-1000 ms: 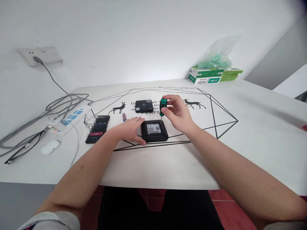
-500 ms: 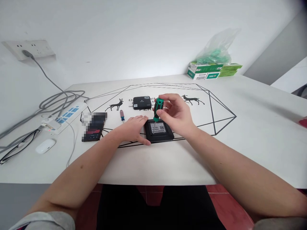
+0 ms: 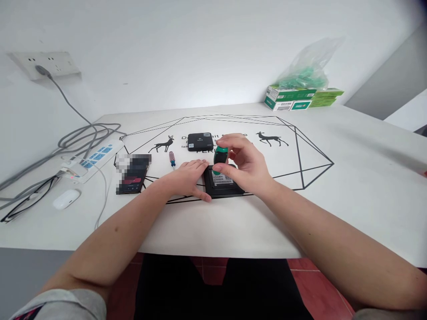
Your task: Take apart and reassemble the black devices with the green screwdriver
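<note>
On the white tabletop (image 3: 213,235), a black square plastic case (image 3: 227,193) lay flat, its white printed label (image 3: 223,179) facing up. Over the case, the right hand (image 3: 245,162) had thumb and fingers closed round a green-and-black-handled screwdriver (image 3: 220,156), its shaft slanting down to the left part of the case. Whether the tip was seated could not be told. At the case's left edge, the left hand (image 3: 188,178) lay spread, thumb and fingers apart, gripping nothing.

Risks, as judged: the slant could let the tip ride out and score the label; a slip leftward could reach the left hand; the case could twist – it appeared braced on one side only.

The table's front edge was well apart from the case, so a fall seemed unlikely. Behind the case, a black rounded-square box (image 3: 200,142) limited travel; to its left lay a red-and-blue-handled screwdriver (image 3: 172,158) and, farther left, a dark rectangular phone (image 3: 133,175). Right of the case – past the right hand – was the widest room for moving.
</note>
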